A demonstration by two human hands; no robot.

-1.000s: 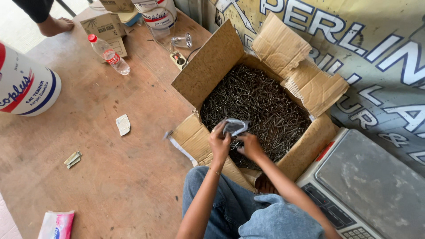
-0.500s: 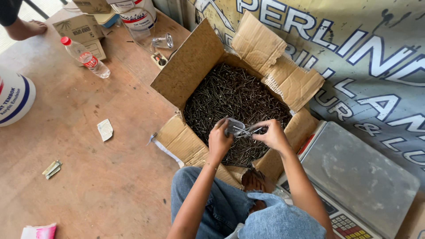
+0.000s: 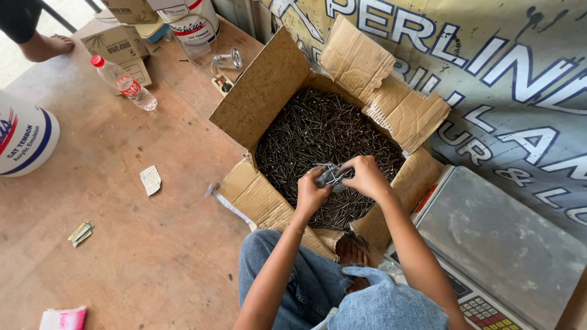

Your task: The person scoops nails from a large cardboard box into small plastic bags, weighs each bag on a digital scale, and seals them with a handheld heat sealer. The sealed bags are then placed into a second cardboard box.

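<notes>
We are pinching a small clear bag point(image 3: 332, 176) between left hand point(image 3: 312, 192) and right hand point(image 3: 365, 177), both closed on it, directly above the nails point(image 3: 312, 131) near the cardboard box's point(image 3: 260, 91) front edge.

Left hand point(image 3: 312, 194): a second ago it was bunched against the right over the small clear bag point(image 3: 332, 176); now it grips the bag's left edge, a little apart from the other.
Right hand point(image 3: 365, 177): it has slid out to the bag's right edge and risen slightly above the nails point(image 3: 318, 134).
Small clear bag: crumpled earlier, it is now stretched between the two hands.
View: the head has turned, so the scale point(image 3: 501, 238) shows more.
</notes>
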